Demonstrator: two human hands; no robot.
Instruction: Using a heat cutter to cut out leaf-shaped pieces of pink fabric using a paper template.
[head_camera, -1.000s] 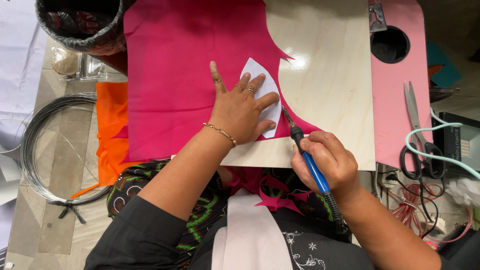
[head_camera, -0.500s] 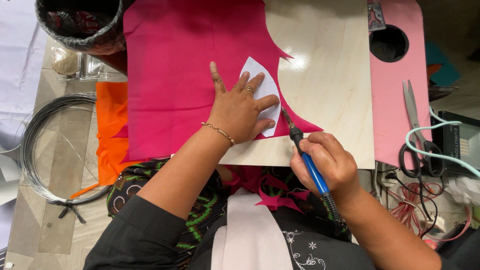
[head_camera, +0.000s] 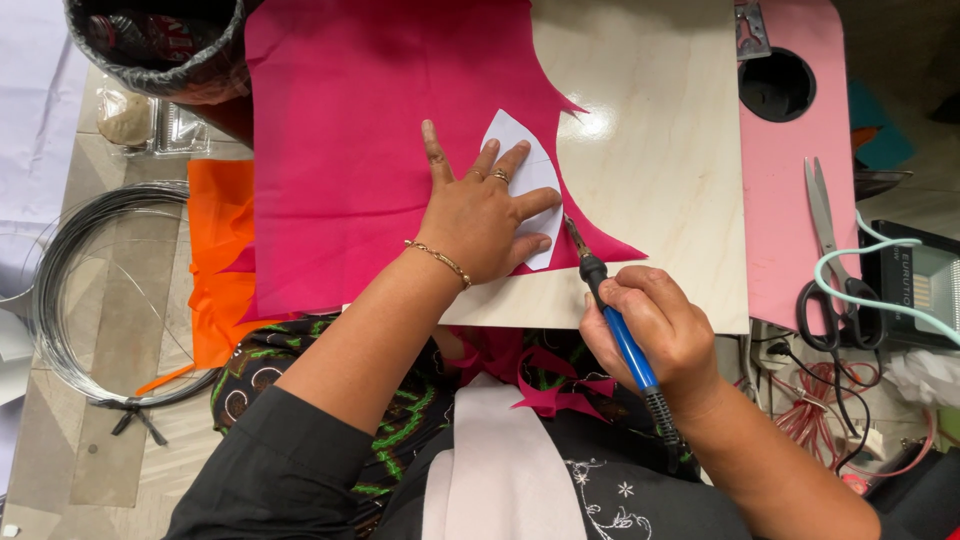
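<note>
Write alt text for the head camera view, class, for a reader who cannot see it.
The left hand presses a white paper template onto pink fabric on a wooden board, while the right hand holds a blue-handled hot tool at the template's edge.

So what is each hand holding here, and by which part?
Right hand holds a blue-handled hot cutting tool by its handle. Left hand grips nothing; it presses a white paper template flat on pink fabric.

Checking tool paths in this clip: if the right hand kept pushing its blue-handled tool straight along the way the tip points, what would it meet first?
The right hand aims the blue-handled tool up and left. Its tip is at the edge of the white paper template, so it would likely meet that first, then the left hand's fingers pressing it onto the pink fabric.
</note>
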